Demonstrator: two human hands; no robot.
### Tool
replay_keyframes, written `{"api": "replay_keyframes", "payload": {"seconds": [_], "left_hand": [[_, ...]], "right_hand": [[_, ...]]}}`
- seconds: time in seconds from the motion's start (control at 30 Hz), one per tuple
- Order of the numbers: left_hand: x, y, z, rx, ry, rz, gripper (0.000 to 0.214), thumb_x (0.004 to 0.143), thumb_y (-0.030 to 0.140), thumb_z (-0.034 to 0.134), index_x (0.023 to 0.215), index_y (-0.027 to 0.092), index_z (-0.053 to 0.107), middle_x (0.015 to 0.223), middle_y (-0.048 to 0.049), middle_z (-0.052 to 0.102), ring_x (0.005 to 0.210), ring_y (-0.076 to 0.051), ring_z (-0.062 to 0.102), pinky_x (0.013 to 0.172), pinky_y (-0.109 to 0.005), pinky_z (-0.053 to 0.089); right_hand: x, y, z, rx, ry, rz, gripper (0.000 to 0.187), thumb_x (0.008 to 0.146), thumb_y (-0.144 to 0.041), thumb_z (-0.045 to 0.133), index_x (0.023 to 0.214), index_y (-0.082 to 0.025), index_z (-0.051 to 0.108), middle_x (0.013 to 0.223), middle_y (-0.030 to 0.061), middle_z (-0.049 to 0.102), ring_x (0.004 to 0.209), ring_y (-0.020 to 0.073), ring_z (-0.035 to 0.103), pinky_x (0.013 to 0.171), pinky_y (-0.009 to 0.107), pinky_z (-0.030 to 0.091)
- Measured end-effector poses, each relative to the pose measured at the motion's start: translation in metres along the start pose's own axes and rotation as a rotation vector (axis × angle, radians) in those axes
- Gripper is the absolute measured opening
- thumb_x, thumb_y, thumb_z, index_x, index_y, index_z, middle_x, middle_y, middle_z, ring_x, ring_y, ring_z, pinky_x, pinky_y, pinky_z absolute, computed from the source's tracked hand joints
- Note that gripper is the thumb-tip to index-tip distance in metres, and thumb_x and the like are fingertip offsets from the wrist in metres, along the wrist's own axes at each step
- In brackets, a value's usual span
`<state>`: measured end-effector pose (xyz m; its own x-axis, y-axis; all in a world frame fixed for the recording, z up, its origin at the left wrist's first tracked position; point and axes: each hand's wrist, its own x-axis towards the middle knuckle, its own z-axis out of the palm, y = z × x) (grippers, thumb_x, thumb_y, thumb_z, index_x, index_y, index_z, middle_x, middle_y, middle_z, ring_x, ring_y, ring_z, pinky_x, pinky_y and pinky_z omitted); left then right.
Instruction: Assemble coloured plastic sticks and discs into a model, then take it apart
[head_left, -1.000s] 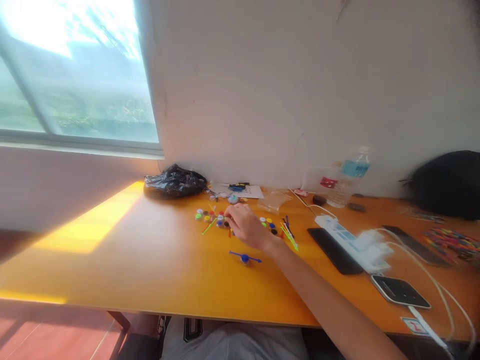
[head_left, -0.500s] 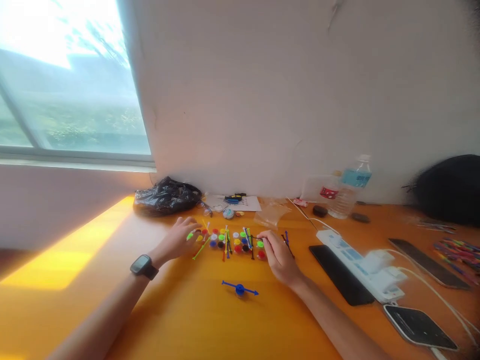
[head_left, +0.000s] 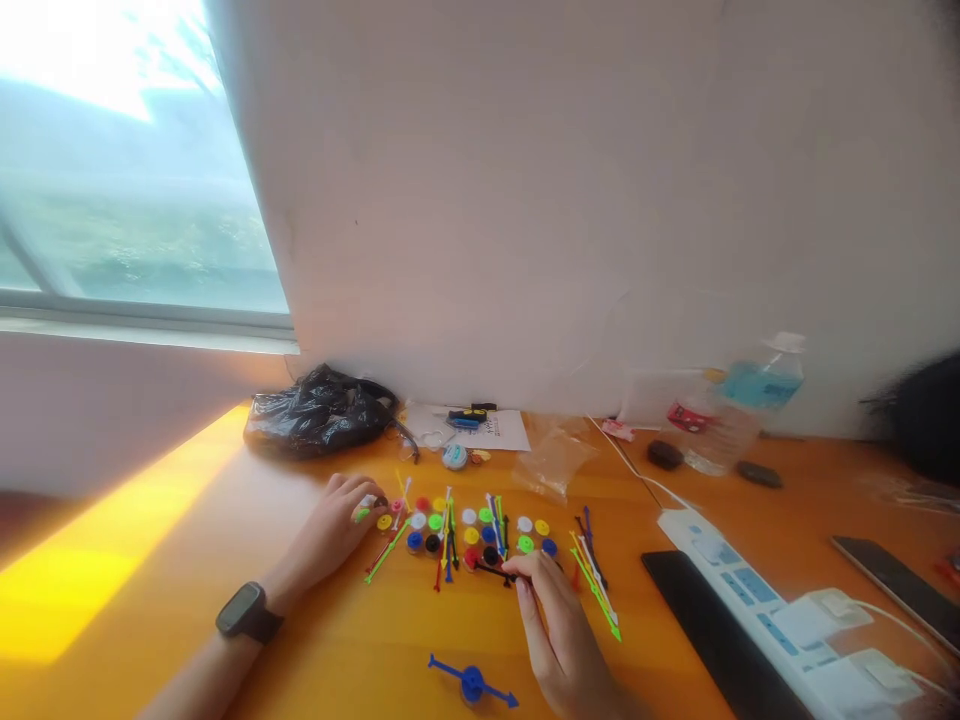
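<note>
My right hand (head_left: 562, 625) pinches a black plastic arrow (head_left: 491, 571) at one end, over the front of the rows of small round bases. My left hand (head_left: 337, 525) curls round the left end of the rows, its fingertips on a black round base (head_left: 380, 503). By those fingers lie a green base (head_left: 362, 515) and a yellow base (head_left: 384, 522). Arrows in several colours lie between the groups, among them a green arrow (head_left: 390, 548). Nearer me sits a blue spinner (head_left: 472, 684), a blue arrow mounted on a blue base.
A black plastic bag (head_left: 322, 410) and a paper sheet (head_left: 510, 430) with tools lie by the wall. To the right are a clear plastic bag (head_left: 553, 465), bottles (head_left: 724, 440), a white power strip (head_left: 739, 585) with plugs and a dark phone (head_left: 712, 635).
The view has tilted and shifted, so the table things sit lower. My right hand has drawn the black arrow nearer me, off the right-hand group. My left fingers have curled in on the black base.
</note>
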<state>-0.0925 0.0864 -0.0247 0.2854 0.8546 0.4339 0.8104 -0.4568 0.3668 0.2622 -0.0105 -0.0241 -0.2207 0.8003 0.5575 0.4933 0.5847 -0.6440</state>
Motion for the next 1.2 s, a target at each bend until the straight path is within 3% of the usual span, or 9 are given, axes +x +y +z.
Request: {"api": "replay_keyframes", "payload": {"seconds": [0.2,0.33,0.5,0.63,0.7,0.77,0.87,0.97,1.2], "left_hand": [[-0.004,0.003,0.004,-0.088,0.171,-0.054,0.017,0.099,0.041,0.062,0.104,0.027,0.068,0.097,-0.0039,0.072,0.096,-0.026,0.062,0.082,-0.038,0.054],[-0.011,0.011,0.006,-0.156,0.289,-0.027,0.021,0.099,0.04,0.063,0.115,0.028,0.068,0.098,-0.0034,0.073,0.087,-0.023,0.065,0.077,-0.035,0.055],[-0.021,0.031,0.017,-0.299,0.271,-0.035,0.019,0.1,0.039,0.061,0.113,0.027,0.069,0.082,0.0008,0.071,0.056,-0.013,0.057,0.054,-0.025,0.05],[-0.021,0.041,0.022,-0.336,0.232,0.002,0.02,0.101,0.04,0.059,0.11,0.025,0.068,0.074,0.0021,0.068,0.051,-0.011,0.055,0.05,-0.023,0.047],[-0.019,0.043,0.02,-0.33,0.247,0.001,0.019,0.101,0.04,0.06,0.109,0.024,0.068,0.079,0.0005,0.07,0.056,-0.012,0.058,0.053,-0.023,0.049],[-0.017,0.043,0.017,-0.31,0.287,0.002,0.017,0.101,0.038,0.06,0.109,0.024,0.068,0.085,-0.0012,0.071,0.065,-0.014,0.063,0.061,-0.025,0.053],[-0.016,0.044,0.014,-0.271,0.352,0.049,0.016,0.102,0.036,0.059,0.109,0.023,0.067,0.094,-0.0042,0.072,0.078,-0.017,0.067,0.075,-0.029,0.056],[-0.015,0.046,0.016,-0.263,0.356,0.1,0.017,0.102,0.037,0.058,0.107,0.023,0.066,0.098,-0.006,0.072,0.082,-0.018,0.069,0.078,-0.03,0.057],[-0.019,0.052,0.018,-0.209,0.312,0.22,0.018,0.103,0.031,0.053,0.114,0.024,0.066,0.104,-0.0089,0.072,0.093,-0.02,0.068,0.089,-0.034,0.056]], "right_hand": [[0.003,0.008,0.012,-0.06,0.066,-0.09,0.032,0.099,-0.017,0.05,0.123,-0.035,0.059,0.106,0.0077,0.071,0.099,0.0296,0.07,0.086,0.045,0.06],[0.013,0.008,0.008,-0.129,0.077,-0.153,0.04,0.098,-0.014,0.051,0.13,-0.038,0.061,0.104,0.0056,0.074,0.096,0.0284,0.072,0.086,0.045,0.062],[0.02,0.019,-0.005,-0.204,0.055,-0.187,0.046,0.102,-0.014,0.049,0.139,-0.038,0.06,0.115,0.0063,0.075,0.11,0.0268,0.072,0.097,0.047,0.06],[0.023,0.032,-0.009,-0.216,0.193,-0.114,0.036,0.104,-0.02,0.053,0.135,-0.032,0.064,0.127,0.0099,0.07,0.119,0.026,0.068,0.101,0.045,0.058],[0.025,0.035,-0.011,-0.214,0.313,-0.055,0.024,0.103,-0.026,0.057,0.123,-0.027,0.07,0.133,0.0122,0.066,0.122,0.0272,0.066,0.104,0.046,0.056],[0.028,0.035,-0.014,-0.198,0.344,-0.026,0.019,0.103,-0.03,0.057,0.112,-0.024,0.072,0.13,0.0129,0.066,0.118,0.0268,0.068,0.102,0.044,0.057],[0.031,0.034,-0.019,-0.19,0.287,-0.058,0.019,0.104,-0.033,0.053,0.109,-0.024,0.07,0.109,0.0099,0.073,0.102,0.0246,0.071,0.093,0.041,0.059],[0.032,0.033,-0.02,-0.215,0.227,-0.081,0.022,0.105,-0.034,0.05,0.112,-0.024,0.069,0.098,0.0078,0.073,0.092,0.0236,0.071,0.086,0.038,0.058],[0.033,0.03,-0.019,-0.271,0.222,-0.144,0.024,0.108,-0.028,0.038,0.114,-0.023,0.061,0.103,0.0092,0.067,0.101,0.0255,0.065,0.092,0.041,0.051]]}}
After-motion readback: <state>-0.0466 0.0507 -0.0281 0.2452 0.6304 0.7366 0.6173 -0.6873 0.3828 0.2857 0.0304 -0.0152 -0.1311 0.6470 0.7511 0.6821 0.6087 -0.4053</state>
